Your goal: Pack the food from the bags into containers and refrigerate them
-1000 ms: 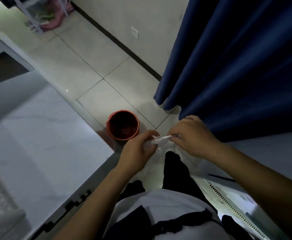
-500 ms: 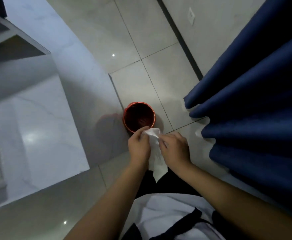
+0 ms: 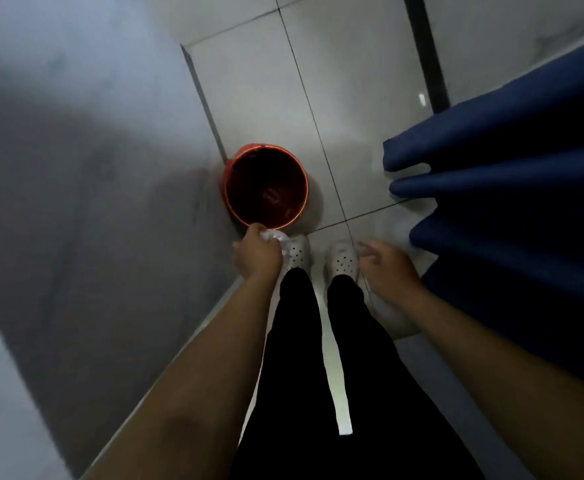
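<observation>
Parted now, left hand (image 3: pixel 257 256) pinches seemingly a crumpled bag (image 3: pixel 276 239); right hand (image 3: pixel 385 268) fingers loosely spread.

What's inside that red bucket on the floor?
The red bucket looks mostly empty: its dark inside shows only a few small reddish marks or scraps near the bottom, too dim to identify. The left hand, gripping a crumpled clear plastic bag, covers a sliver of its near rim.

Dim room: pale tiled floor (image 3: pixel 352 98), dark blue curtain (image 3: pixel 508 209) at right, grey marbled surface (image 3: pixel 75 202) at left.
</observation>
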A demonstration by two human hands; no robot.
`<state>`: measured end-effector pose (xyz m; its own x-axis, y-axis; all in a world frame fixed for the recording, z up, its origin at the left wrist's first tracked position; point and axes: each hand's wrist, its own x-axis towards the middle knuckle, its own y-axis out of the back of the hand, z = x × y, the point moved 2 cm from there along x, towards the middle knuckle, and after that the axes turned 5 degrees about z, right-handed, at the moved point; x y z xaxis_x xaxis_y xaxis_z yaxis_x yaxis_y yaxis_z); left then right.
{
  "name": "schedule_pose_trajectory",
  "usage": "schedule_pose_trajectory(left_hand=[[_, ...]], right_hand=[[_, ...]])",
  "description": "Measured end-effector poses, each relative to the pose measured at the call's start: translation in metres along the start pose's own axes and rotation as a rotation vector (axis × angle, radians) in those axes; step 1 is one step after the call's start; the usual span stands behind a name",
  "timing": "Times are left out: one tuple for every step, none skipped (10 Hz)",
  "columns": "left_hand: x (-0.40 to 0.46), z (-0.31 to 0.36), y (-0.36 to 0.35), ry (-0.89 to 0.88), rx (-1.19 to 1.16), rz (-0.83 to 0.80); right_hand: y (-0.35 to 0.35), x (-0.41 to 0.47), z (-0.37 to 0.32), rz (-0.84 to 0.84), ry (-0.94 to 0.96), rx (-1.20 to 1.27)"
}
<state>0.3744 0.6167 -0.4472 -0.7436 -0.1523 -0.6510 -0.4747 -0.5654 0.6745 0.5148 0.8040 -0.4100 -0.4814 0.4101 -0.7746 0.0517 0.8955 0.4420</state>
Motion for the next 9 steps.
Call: schedule_pose_trajectory(left_hand=[[0.064,0.002,-0.043,-0.023,0.067,-0.071],[0.114,0.001,-0.075,-0.059,0.115,-0.009],[0.142,-0.004,-0.090,-0.095,0.074,0.065],[0.170,-0.022,-0.121,-0.040,0.325,-0.241],[0.177,-0.033,-0.138,0.020,0.464,-0.462],[0.157,-0.031,-0.148,-0.087,0.631,-0.513],[0.108,-0.015,-0.129,-0.218,0.691,-0.490],[0.060,0.003,-0.098,-0.295,0.725,-0.443],[0.003,0.029,-0.045,-0.359,0.678,-0.378]], right_hand=[[-0.004,0.044,0.048,0.009,-0.042,-0.086],[-0.017,0.080,0.080,-0.050,-0.057,-0.127],[-0.030,0.105,0.097,-0.088,-0.079,-0.138],[-0.047,0.128,0.108,-0.112,-0.129,-0.102],[-0.056,0.134,0.107,-0.136,-0.102,-0.150],[-0.048,0.127,0.090,-0.158,0.023,-0.333],[-0.023,0.107,0.064,-0.207,0.069,-0.565],[0.000,0.079,0.039,-0.195,0.127,-0.671],[0.035,0.039,-0.002,-0.109,0.259,-0.733]])
